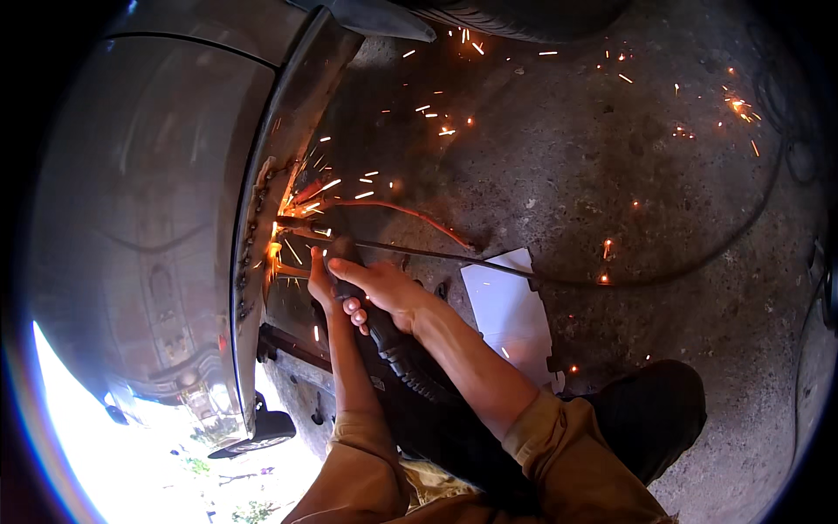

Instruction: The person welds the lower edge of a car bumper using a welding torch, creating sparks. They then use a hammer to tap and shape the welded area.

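A black welding torch with a ribbed cable end slants up between my arms, its metal nozzle reaching the car's lower sill edge. Bright orange light and sparks burst from the sill at the nozzle's tip. My right hand is closed around the torch handle, thumb along its top. Against the torch's front part, my left hand is closed, with some of its fingers hidden behind it. A row of dark, rough spots runs along the sill beside the glow.
The grey car body fills the left, with a side mirror low down. A tyre is at the top. On the concrete floor lie a white sheet, a black cable, a reddish cable and scattered sparks.
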A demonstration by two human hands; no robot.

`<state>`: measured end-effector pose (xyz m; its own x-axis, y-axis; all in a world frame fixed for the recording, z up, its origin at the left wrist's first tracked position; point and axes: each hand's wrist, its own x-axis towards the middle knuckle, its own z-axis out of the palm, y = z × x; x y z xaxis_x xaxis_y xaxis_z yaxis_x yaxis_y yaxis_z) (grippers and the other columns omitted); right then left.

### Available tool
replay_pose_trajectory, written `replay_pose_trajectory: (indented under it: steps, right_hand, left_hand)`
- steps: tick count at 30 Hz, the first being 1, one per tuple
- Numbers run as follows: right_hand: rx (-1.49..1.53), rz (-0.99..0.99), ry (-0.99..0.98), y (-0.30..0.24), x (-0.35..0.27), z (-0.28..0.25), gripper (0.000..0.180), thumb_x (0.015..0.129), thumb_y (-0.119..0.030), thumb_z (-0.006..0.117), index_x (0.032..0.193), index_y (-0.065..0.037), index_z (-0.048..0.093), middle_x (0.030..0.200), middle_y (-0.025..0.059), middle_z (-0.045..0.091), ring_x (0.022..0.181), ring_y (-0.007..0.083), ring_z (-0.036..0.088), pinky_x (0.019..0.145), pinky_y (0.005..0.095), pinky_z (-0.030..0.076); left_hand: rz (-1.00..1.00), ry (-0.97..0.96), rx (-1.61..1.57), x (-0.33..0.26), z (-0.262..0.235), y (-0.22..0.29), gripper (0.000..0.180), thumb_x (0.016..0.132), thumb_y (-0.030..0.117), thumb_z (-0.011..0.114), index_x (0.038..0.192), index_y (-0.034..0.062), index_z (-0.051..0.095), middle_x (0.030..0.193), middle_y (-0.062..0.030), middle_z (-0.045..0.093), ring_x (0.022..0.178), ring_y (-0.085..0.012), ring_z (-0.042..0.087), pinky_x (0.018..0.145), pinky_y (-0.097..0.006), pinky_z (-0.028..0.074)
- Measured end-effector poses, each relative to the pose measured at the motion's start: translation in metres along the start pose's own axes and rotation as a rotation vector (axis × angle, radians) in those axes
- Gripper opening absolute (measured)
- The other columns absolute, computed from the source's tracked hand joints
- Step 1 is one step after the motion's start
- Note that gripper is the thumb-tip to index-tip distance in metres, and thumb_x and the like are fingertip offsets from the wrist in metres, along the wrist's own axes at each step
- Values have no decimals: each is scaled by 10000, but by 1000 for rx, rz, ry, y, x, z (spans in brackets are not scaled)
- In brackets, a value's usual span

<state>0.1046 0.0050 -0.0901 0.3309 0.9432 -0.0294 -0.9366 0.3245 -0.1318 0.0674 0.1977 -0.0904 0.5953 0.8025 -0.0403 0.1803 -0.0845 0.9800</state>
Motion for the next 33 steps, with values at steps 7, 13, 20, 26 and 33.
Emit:
replay_pose_trajectory:
  steps: [7, 13, 20, 26, 33]
  right_hand:
    - [34, -8, 13, 0, 0, 5, 339, 944, -380, 651, 892, -48, 607, 597, 41, 548, 450, 130, 526, 410, 308, 470]
    - [22, -40, 34, 1, -3, 6, 362, 944, -425, 646, 870, -72, 609, 582, 37, 541, 431, 132, 508, 390, 317, 457]
    - [147, -41, 134, 8, -9, 2, 448, 892, -508, 683, 889, -70, 590, 582, 0, 511, 446, 113, 493, 422, 299, 436]
    - [203, -33, -40, 7, -15, -15, 340, 928, -371, 671, 885, -44, 587, 611, 28, 531, 481, 118, 518, 420, 302, 440]
    - [136, -96, -22, 11, -16, -18, 301, 948, -305, 638, 863, -17, 651, 587, 32, 528, 471, 123, 518, 411, 305, 425]
  left_hand:
    - [270, -138, 349, -3, -11, -6, 416, 1031, 421, 432, 875, 75, 602, 734, -45, 607, 582, -165, 538, 564, -287, 478]
    - [82, -159, 269, 3, -16, -11, 422, 1046, 381, 400, 932, 44, 626, 754, -36, 607, 625, -154, 567, 574, -257, 481]
    - [20, -142, 87, 4, -8, -2, 446, 1050, 400, 417, 879, 55, 642, 728, -15, 592, 665, -108, 548, 625, -282, 462]
    - [32, -164, 170, -14, 9, 13, 416, 1049, 384, 404, 1008, 35, 627, 835, -50, 630, 722, -142, 595, 684, -277, 491]
    - [125, -197, 306, -27, 8, 18, 402, 1045, 368, 400, 1016, 32, 620, 840, -54, 629, 725, -147, 599, 682, -279, 495]
